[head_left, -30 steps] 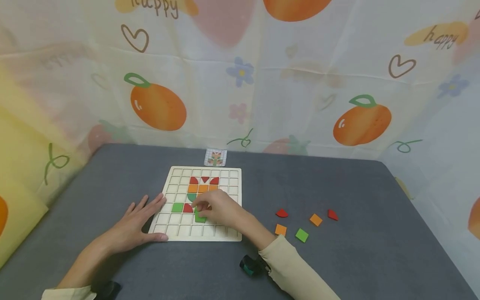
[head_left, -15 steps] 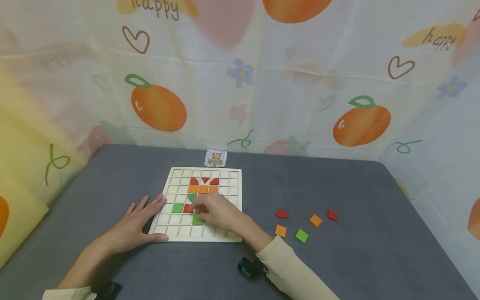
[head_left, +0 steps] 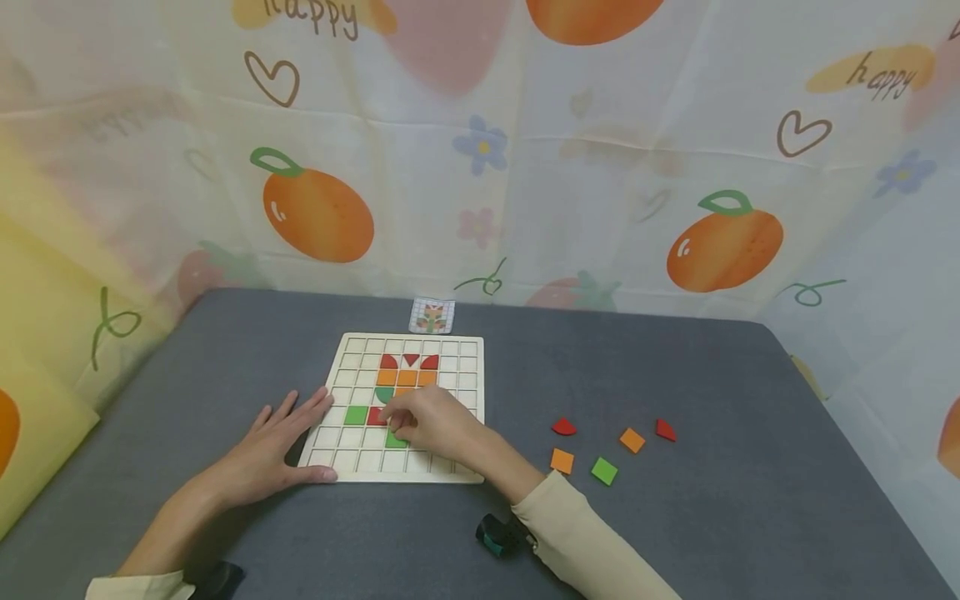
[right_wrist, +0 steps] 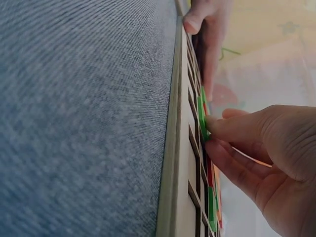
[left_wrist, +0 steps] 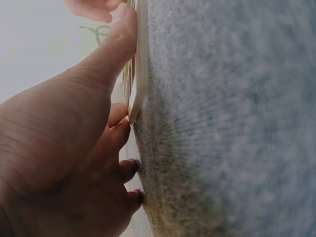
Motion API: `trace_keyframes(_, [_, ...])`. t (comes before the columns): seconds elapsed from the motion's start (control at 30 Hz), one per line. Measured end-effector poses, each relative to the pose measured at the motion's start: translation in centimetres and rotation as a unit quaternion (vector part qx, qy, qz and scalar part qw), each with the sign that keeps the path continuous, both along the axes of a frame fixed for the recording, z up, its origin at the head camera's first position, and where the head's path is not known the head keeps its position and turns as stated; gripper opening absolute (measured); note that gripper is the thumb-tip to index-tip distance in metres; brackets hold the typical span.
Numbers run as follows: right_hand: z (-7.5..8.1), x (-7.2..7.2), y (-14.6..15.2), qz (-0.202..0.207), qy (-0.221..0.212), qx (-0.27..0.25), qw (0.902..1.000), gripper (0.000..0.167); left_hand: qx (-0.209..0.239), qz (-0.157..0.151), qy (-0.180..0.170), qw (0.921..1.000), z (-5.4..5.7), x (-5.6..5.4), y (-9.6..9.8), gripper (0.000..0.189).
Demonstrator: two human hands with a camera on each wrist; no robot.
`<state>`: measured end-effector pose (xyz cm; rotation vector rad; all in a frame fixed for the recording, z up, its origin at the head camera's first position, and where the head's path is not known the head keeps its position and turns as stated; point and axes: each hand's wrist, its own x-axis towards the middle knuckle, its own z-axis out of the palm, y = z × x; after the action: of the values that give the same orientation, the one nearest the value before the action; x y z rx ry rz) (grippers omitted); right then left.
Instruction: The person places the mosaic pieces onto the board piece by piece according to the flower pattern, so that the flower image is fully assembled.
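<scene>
A white gridded board (head_left: 345, 461) lies on the grey table, with red, orange and green tiles in its squares. My right hand (head_left: 438, 423) pinches a light green square tile (head_left: 395, 440) low in the middle of the grid; in the right wrist view, thumb and fingertip are at one end of that green tile (right_wrist: 202, 116). Left of it sit another green tile (head_left: 356, 415) and a red tile (head_left: 376, 416). My hand hides part of the pattern behind it. My left hand (head_left: 273, 454) rests at the board's left edge, fingers spread, thumb on the near corner.
Right of the board lie loose tiles: two red pieces (head_left: 563, 427), two orange squares (head_left: 632, 440) and a green square (head_left: 604, 471). A small printed card (head_left: 432, 317) with a tile pattern lies behind the board. A patterned curtain (head_left: 600, 167) hangs beyond the table.
One second ago the green tile lay slightly farther right and away; my right hand has shifted it a little left and nearer. Since half a second ago it barely moves. My left hand stays put.
</scene>
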<state>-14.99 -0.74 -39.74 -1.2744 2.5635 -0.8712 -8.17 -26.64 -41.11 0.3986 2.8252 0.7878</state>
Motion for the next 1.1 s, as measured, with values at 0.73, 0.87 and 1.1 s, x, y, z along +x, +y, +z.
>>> trace_keyframes(0.73, [1.8,-0.8,7.0,-0.014,-0.063,-0.028,0.9975,0.022,-0.011,0.0,-0.001,0.9999,0.2,0.0,0.2,0.111])
trace_keyframes(0.87, [2.1,-1.2,9.2,-0.044,-0.057,-0.015,0.9973,0.025,-0.012,-0.003,0.0,0.9999,0.2,0.0,0.2,0.11])
trace_keyframes(1.1, [2.4,-1.7,13.3,-0.086,-0.067,-0.006,0.9941,0.027,-0.009,-0.007,0.005,0.9999,0.2,0.1,0.1,0.109])
